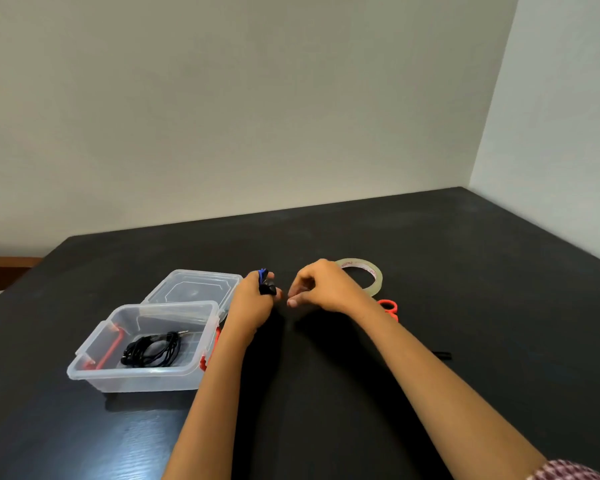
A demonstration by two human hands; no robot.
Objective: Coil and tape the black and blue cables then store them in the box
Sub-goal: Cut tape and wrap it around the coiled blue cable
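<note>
Your left hand (253, 301) clamps the coiled blue cable (263, 273) beside the box (136, 380) holding the black cable (153, 349), right hand (323, 289) curled, contents unclear; slacken and the coil may spring loose untaped.

The table (465, 254) is a black, mostly matt top with a faint sheen. The box (142, 379) and its lid (194, 285) are clear, glossy plastic (the latches (203, 362) red plastic). The black cable (153, 351) has a smooth, slightly shiny sheath; the blue cable (263, 273) looks smooth too. The tape roll (376, 280) is glossy clear film. The scissors (390, 306) have orange-red plastic handles. The sleeve (565, 471) is checked woven cloth.
</note>
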